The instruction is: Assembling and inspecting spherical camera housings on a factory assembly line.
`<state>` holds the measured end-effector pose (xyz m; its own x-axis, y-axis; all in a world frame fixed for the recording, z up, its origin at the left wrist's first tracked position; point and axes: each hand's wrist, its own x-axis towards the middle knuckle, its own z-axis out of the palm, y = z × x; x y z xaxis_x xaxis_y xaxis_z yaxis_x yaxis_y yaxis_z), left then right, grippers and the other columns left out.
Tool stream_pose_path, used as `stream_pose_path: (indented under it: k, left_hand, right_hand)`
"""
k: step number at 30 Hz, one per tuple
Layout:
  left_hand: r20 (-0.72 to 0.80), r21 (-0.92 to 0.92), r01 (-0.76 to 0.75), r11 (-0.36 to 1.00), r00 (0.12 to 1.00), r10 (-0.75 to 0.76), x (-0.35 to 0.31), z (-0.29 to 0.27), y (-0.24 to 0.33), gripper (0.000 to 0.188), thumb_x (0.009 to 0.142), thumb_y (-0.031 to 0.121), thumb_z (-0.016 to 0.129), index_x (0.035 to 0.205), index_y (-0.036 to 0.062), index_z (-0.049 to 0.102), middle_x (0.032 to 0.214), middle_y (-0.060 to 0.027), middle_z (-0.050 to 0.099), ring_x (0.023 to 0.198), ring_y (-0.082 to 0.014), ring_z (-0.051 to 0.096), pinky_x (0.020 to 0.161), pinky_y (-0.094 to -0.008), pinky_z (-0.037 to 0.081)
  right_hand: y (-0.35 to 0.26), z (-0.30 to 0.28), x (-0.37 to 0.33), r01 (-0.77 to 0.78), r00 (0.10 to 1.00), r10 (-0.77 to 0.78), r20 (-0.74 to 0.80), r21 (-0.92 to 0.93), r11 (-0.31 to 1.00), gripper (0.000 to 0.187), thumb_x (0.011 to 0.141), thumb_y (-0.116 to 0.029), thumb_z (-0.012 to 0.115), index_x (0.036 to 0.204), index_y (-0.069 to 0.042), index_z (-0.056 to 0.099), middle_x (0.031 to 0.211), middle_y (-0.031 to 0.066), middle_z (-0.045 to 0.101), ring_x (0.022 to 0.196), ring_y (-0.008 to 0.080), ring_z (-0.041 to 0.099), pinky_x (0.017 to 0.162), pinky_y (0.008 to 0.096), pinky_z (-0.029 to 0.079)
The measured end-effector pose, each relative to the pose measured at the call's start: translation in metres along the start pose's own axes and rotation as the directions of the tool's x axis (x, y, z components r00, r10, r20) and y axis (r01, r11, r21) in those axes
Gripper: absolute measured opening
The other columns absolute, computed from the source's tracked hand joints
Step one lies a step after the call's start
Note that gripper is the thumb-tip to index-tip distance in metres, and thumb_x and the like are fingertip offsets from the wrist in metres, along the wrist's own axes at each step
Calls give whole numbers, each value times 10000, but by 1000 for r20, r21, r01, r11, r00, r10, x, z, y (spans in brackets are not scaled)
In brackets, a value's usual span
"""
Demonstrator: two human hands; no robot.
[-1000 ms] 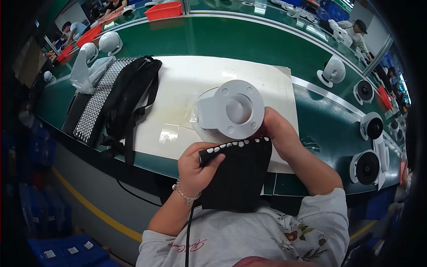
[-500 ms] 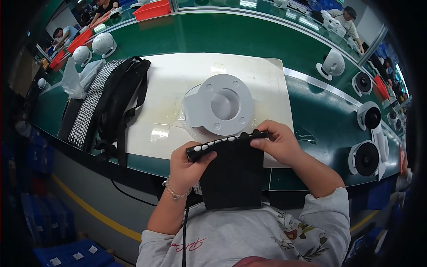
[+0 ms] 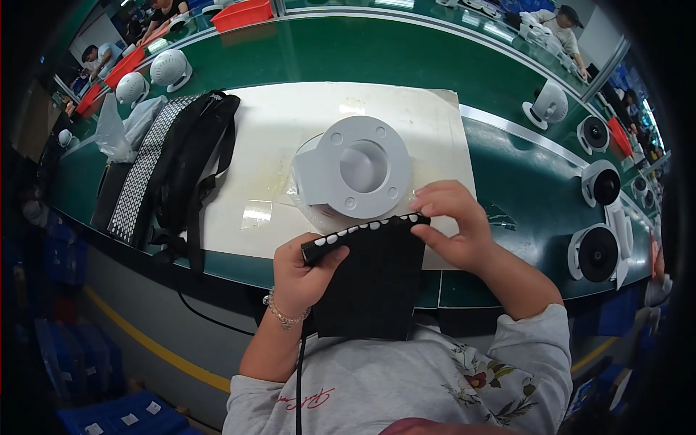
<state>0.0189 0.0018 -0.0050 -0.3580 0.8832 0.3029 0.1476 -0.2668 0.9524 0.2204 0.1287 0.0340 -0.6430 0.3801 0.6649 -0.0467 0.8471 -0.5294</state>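
Note:
A black sheet point(image 3: 370, 283) hangs over my lap, its upper edge bent over and lined with a row of white round pads point(image 3: 353, 232). My left hand point(image 3: 299, 279) is closed on the left end of that edge, thumb in front. At the right end my right hand point(image 3: 464, 228) has the corner between thumb and fingers, with the other fingers curled loosely above. Just beyond the edge lies a white round housing point(image 3: 395, 170), its ring-shaped base facing up around a hollow centre, with clear plastic under it.
A white board point(image 3: 268, 138) covers the green bench point(image 3: 348, 51). To the left lie a black strapped bag point(image 3: 192, 159) and a white-dotted black sheet point(image 3: 148, 167). White fans point(image 3: 596, 254) stand along the right. Red bins point(image 3: 243, 14) and co-workers are at the back.
My right hand's fingers have lifted and opened a little at the sheet's right end. More white pads show there, where dark ones stood up before. My left hand keeps its hold.

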Motion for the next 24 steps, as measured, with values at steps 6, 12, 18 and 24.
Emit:
stream_pose_path:
  k: [6, 12, 18, 24]
  left_hand:
    - [7, -25, -4, 1000, 1000, 4, 0, 2, 5, 97, 724, -2, 661, 699, -16, 569, 543, 36, 490, 507, -28, 392, 459, -189, 323]
    - [14, 25, 25, 999, 1000, -25, -2, -1, 2, 139, 710, 8, 675, 652, -8, 549, 508, 17, 467, 480, -43, 388, 448, -204, 322]
    - [110, 180, -114, 977, 989, 95, 1, 1, 9, 169, 683, -2, 683, 622, -9, 526, 546, -11, 491, 494, -61, 416, 457, -208, 328]
    - [123, 181, -207, 961, 975, 186, 0, 0, 4, 155, 644, -4, 702, 676, 15, 551, 552, -52, 497, 458, -167, 456, 450, -263, 353]
  right_hand:
    - [-7, 2, 3, 187, 982, -176, 70, -234, 954, 345, 659, 37, 678, 927, -93, 503, 845, 42, 608, 857, 232, 564, 695, 344, 445]
    - [-10, 5, -2, 156, 987, -153, 37, -89, 984, 403, 689, 76, 633, 1012, -88, 455, 863, 67, 585, 850, 216, 573, 675, 306, 439]
    - [-15, 11, 0, -126, 990, 112, 81, 198, 972, 522, 723, 120, 555, 1147, -95, 339, 1000, 96, 458, 853, 168, 551, 695, 270, 436]
    - [-24, 3, 5, -199, 977, 167, 133, 285, 938, 567, 725, 136, 525, 1184, -112, 304, 966, 75, 408, 802, 148, 514, 706, 262, 439]
